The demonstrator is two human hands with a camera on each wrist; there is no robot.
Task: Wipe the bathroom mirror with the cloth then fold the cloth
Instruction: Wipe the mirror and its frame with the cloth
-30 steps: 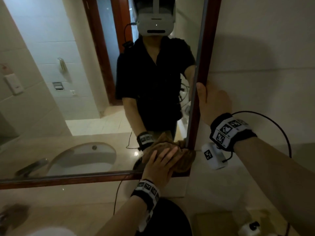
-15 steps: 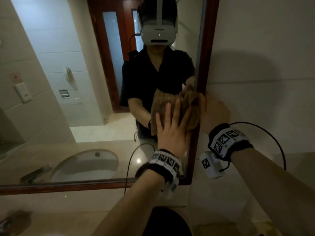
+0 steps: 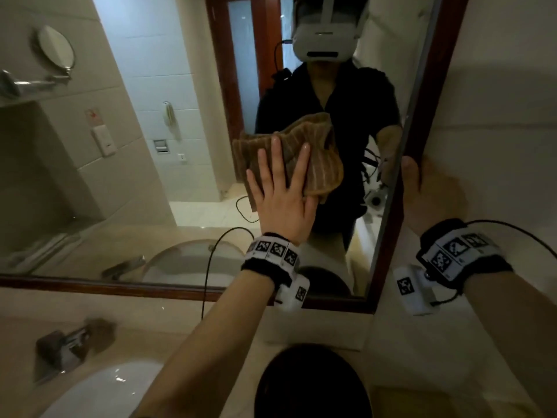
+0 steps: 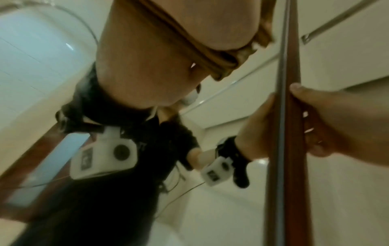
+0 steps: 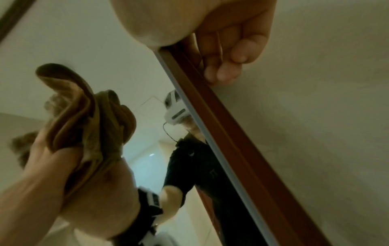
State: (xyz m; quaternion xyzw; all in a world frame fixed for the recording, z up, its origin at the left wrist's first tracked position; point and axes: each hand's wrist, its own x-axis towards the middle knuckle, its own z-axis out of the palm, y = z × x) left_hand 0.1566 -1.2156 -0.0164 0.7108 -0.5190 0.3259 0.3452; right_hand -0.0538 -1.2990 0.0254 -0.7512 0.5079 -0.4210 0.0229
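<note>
the brown striped cloth (image 3: 313, 158) lies bunched against the glass of the mirror (image 3: 150, 146), right of centre and short of the red-brown wooden frame (image 3: 428, 116). your left hand (image 3: 283, 197) presses it flat, fingers straight and spread, so the palm carries the pressure across the fabric. your right hand (image 3: 428, 191) clasps the frame's right edge, thumb on the front, fingers curled behind; this likely steadies you. the two hands are apart. below, a sink (image 3: 99, 390) sits in the counter. wiping appears under way; folding is not yet begun.
</note>
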